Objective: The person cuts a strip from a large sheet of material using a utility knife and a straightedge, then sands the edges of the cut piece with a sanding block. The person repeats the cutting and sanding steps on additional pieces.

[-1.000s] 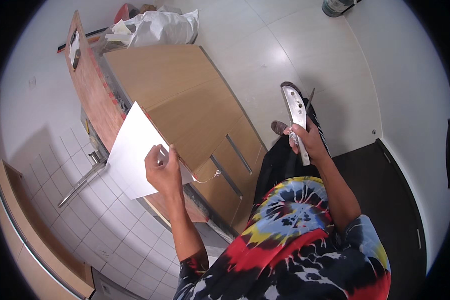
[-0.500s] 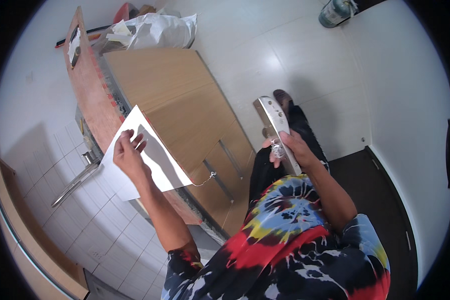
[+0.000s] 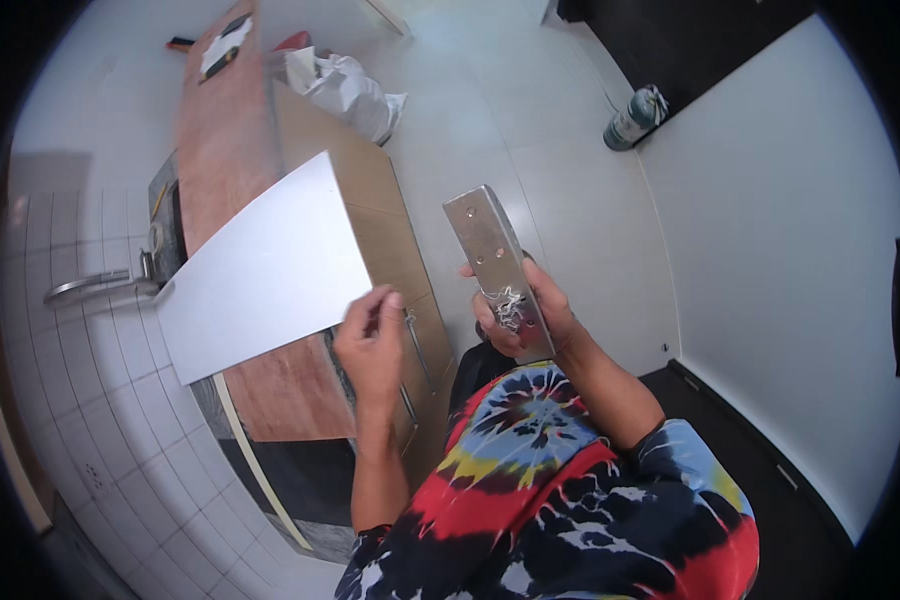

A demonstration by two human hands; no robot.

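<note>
My right hand (image 3: 550, 310) grips a long silver metal bar (image 3: 488, 240) with round holes in its flat face. A tangle of thin silvery strands (image 3: 510, 308) lies against the bar, partly between the fingers. At the right-hand corner of a white sheet-like board (image 3: 270, 265), my left hand (image 3: 372, 338) is closed with thumb and fingertips together. Whatever is between those fingertips, if anything, is too small to make out. The white board rests across a reddish-brown plywood strip (image 3: 295, 395) on the counter.
Wooden cabinet fronts (image 3: 385, 220) with metal handles run below the counter. A tap (image 3: 105, 285) stands by the tiled wall at left. A white bag (image 3: 355, 95) sits at the far end, and a green cylinder (image 3: 630, 122) stands on the floor near the white panel at right.
My left hand has come from above the white board to its right-hand corner, its fingers now closed. The metal bar in my right hand has turned its flat face up. The view has shifted.
</note>
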